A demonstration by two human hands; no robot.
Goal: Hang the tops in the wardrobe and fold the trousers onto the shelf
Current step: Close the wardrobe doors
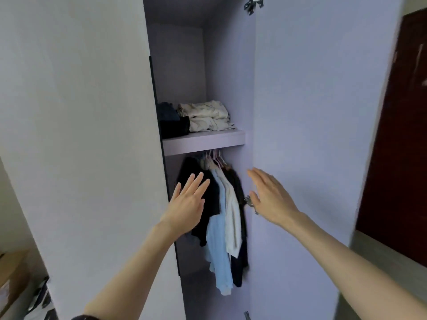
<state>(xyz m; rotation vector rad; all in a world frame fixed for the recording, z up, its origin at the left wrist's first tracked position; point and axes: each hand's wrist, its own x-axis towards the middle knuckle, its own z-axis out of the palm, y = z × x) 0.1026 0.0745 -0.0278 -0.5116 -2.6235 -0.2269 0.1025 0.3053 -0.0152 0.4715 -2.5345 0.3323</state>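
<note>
The pale lilac wardrobe stands open. Several tops hang under its shelf (203, 140): a black top (209, 213), a light blue top (219, 245), a white top (232, 218) and a dark one behind. On the shelf lie folded dark trousers (172, 121) and folded cream trousers (208, 116). My left hand (188, 204) is stretched out flat in front of the black top, fingers straight, holding nothing. My right hand (269, 195) is flat too, beside the open door's inner face near a metal hinge (248, 200).
The closed left wardrobe door (80, 135) fills the left. The open right door (312, 135) stands to the right, with a dark red-brown room door (402, 146) beyond it. A cardboard box (13, 273) and dark items sit low at the left.
</note>
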